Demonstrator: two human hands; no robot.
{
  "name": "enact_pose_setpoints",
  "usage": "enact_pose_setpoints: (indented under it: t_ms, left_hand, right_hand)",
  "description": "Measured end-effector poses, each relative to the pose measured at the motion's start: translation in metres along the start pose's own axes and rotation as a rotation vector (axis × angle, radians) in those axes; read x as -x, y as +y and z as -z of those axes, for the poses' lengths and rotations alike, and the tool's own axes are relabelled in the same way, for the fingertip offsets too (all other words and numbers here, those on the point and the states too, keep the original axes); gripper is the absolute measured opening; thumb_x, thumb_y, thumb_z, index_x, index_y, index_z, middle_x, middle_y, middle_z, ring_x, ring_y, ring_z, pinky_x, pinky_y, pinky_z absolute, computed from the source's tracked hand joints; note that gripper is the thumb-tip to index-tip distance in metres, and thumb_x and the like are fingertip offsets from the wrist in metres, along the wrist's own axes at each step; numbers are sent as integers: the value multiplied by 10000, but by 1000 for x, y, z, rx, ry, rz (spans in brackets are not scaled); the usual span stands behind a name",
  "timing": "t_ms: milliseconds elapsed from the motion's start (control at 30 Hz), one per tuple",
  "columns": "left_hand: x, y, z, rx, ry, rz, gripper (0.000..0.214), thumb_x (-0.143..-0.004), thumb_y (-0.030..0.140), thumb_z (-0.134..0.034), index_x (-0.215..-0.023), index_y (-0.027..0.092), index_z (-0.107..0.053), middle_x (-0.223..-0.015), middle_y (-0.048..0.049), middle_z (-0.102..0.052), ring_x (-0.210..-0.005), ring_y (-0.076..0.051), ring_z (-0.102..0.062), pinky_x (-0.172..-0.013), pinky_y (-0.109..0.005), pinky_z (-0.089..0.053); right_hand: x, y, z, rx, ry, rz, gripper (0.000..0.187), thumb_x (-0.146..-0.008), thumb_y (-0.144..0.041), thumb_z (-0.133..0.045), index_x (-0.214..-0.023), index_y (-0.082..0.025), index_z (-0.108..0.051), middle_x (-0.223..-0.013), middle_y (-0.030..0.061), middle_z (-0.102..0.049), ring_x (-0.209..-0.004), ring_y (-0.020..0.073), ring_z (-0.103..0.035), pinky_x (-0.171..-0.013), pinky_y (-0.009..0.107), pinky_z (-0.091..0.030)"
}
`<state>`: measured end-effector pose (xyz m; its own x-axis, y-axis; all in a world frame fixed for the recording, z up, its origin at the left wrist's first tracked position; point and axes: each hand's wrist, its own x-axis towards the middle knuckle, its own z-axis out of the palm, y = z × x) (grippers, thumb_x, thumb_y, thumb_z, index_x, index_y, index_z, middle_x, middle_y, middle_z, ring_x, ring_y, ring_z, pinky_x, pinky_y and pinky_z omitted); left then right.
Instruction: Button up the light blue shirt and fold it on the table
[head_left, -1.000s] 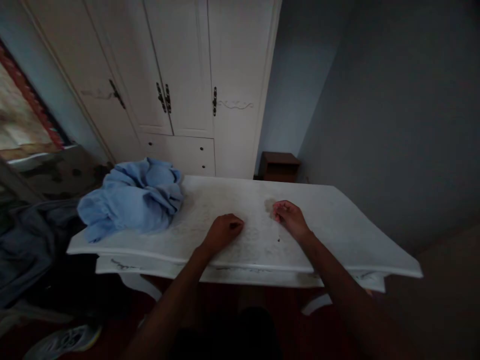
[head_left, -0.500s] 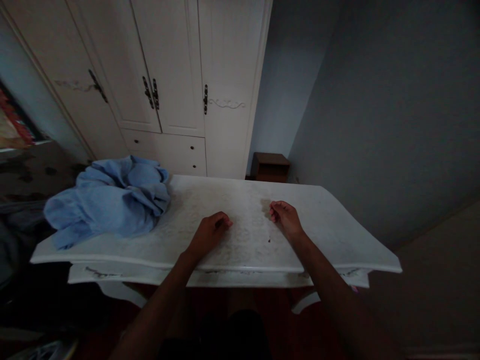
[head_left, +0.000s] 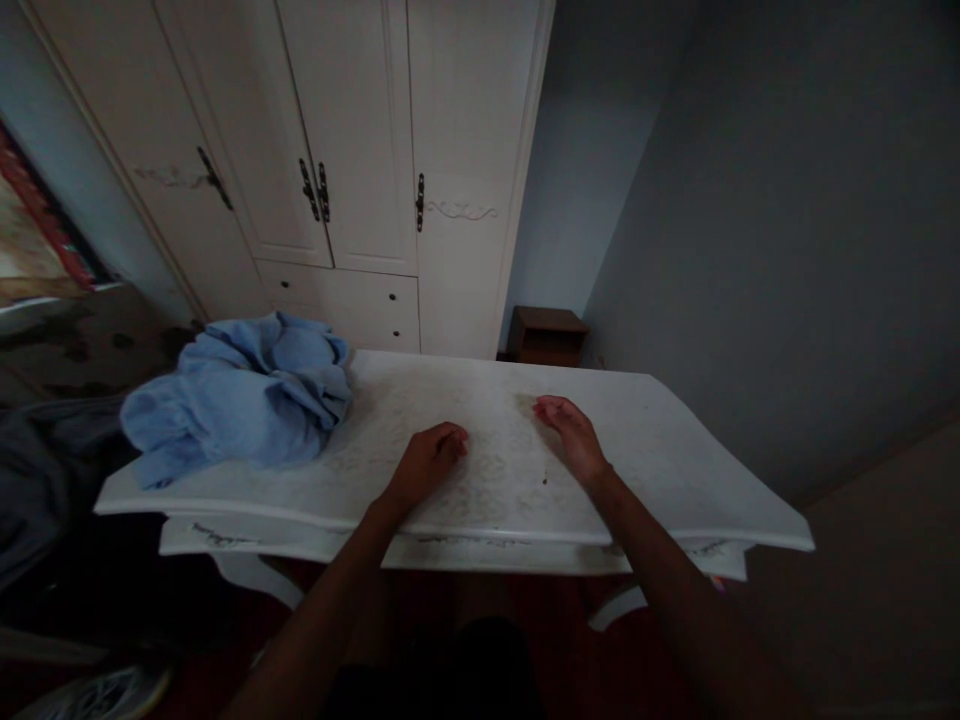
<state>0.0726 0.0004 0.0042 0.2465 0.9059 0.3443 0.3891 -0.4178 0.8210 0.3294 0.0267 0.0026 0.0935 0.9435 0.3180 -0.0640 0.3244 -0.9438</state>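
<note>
Both my hands rest on the top of a white table (head_left: 675, 470). My left hand (head_left: 426, 462) lies near the middle with its fingers curled under, nothing showing in them. My right hand (head_left: 570, 436) lies a little to the right, fingers loosely bent on the surface, holding nothing. A crumpled light blue cloth (head_left: 240, 395) sits on the table's left end, a hand's width from my left hand. A small dark speck (head_left: 544, 481) lies on the tabletop close to my right wrist.
A white wardrobe (head_left: 360, 170) with dark handles and drawers stands behind the table. A small brown stool or cabinet (head_left: 546, 335) sits in the corner by the grey wall. Dark clothing (head_left: 45, 480) and a shoe (head_left: 97, 690) lie at the left.
The view has swung slightly left then right. My hands stay on the tabletop almost where they were; the right fingers have flattened a little. The blue cloth has not moved.
</note>
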Motion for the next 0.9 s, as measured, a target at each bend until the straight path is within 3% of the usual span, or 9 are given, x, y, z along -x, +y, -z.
enact_pose_setpoints:
  t_ms: [100,233,467,567,667,900]
  left_hand:
    - [0,0,1,-28,5,-23,298,-894,338,-427,-863,164,-667,-730,-32,-684,-668,-155,-622,-684,-271,-489]
    - [1,-1,2,-25,7,-37,237,-852,302,-505,-877,172,-701,-791,-41,-721,-754,-176,-662,-753,-290,-512]
    - [0,-1,2,-19,70,-49,204,-791,261,-551,-854,183,-728,-896,-62,-741,-829,-194,-678,-800,-318,-524]
    - [0,3,4,-30,127,-68,206,-742,193,-491,-722,178,-695,-756,-41,-704,-729,-163,-647,-721,-275,-501]
    - [2,8,8,-13,260,-26,217,-695,188,-394,-547,182,-552,-527,4,-544,-545,-130,-526,-567,-237,-416]
    - [4,13,12,53,383,52,140,-549,225,-345,-440,197,-428,-427,24,-364,-442,-118,-384,-473,-236,-295]
  right_hand:
    - [-2,5,2,82,-11,44,257,-710,-374,-668,-923,-229,-674,-946,35,-680,-885,201,-611,-836,355,-470]
    - [-2,8,6,262,68,154,165,-615,-203,-545,-757,-207,-628,-727,0,-614,-687,152,-548,-655,283,-439]
    - [4,4,9,351,103,201,77,-474,-189,-381,-452,-201,-454,-456,-35,-428,-487,103,-374,-477,230,-256]
    - [5,4,7,374,82,203,90,-457,-195,-362,-441,-202,-450,-443,-34,-431,-473,103,-380,-469,225,-257]
    - [5,4,5,397,63,203,116,-463,-186,-369,-463,-199,-484,-465,-31,-469,-491,109,-414,-486,222,-291]
    - [5,6,5,505,-5,204,206,-519,-186,-385,-572,-184,-584,-561,1,-563,-568,138,-508,-560,250,-376]
